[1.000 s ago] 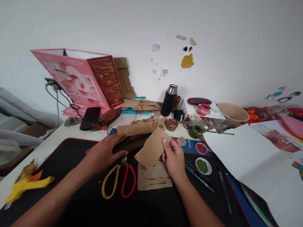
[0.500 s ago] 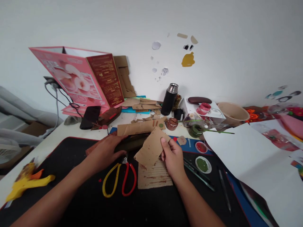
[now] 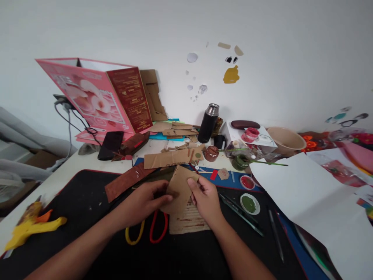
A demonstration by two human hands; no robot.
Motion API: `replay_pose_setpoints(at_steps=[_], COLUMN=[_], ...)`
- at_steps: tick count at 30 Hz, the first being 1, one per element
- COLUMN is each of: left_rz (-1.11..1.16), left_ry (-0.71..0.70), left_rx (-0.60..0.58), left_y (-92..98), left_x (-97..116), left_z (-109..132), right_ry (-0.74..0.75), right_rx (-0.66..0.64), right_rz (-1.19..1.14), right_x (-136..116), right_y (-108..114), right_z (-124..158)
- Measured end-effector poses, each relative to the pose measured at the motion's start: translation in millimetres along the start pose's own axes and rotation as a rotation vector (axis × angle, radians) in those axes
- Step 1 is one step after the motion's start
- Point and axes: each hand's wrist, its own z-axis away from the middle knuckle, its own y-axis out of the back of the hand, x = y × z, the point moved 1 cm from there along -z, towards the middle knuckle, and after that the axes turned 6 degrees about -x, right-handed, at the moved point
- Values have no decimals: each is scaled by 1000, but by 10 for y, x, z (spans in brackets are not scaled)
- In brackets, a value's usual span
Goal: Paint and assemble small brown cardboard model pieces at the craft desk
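Observation:
Between my hands is a small brown cardboard piece (image 3: 181, 186), tilted up above the mat. My right hand (image 3: 206, 198) pinches its right side, thumb on the front. At its left edge my left hand (image 3: 145, 203) has its thumb over the front face; the other fingertips are partly hidden at the edge. Beneath it lies a corrugated cardboard sheet (image 3: 189, 224) with reddish-brown paint smears. Scissors with one yellow and one red handle (image 3: 159, 229) lie under my left hand, their blades hidden. A brown-painted strip (image 3: 124, 183) rests beyond that hand.
A long cardboard strip (image 3: 166, 158) lies behind my hands. Paint jars (image 3: 211, 153), a lid of green paint (image 3: 250, 204) and pens (image 3: 241, 216) are to the right. A black thermos (image 3: 208, 124) stands behind. On the left are a yellow glue gun-like object (image 3: 35, 225) and a phone (image 3: 110, 146).
My left hand has moved right and nearer, from the brown-painted strip to the cardboard piece's left edge, now covering part of the scissors. My right hand has turned the piece and shifted slightly left.

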Motion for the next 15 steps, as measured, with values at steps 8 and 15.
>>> replay_pose_setpoints(at_steps=[8, 15], left_rz=[213, 167], left_ry=[20, -22], left_rx=[80, 145], left_y=[13, -15], left_x=[-14, 16], left_z=[-1, 18], right_ry=[50, 188], right_rx=[-169, -127], right_rz=[85, 300], right_x=[-1, -36], right_y=[-34, -15], right_z=[26, 34])
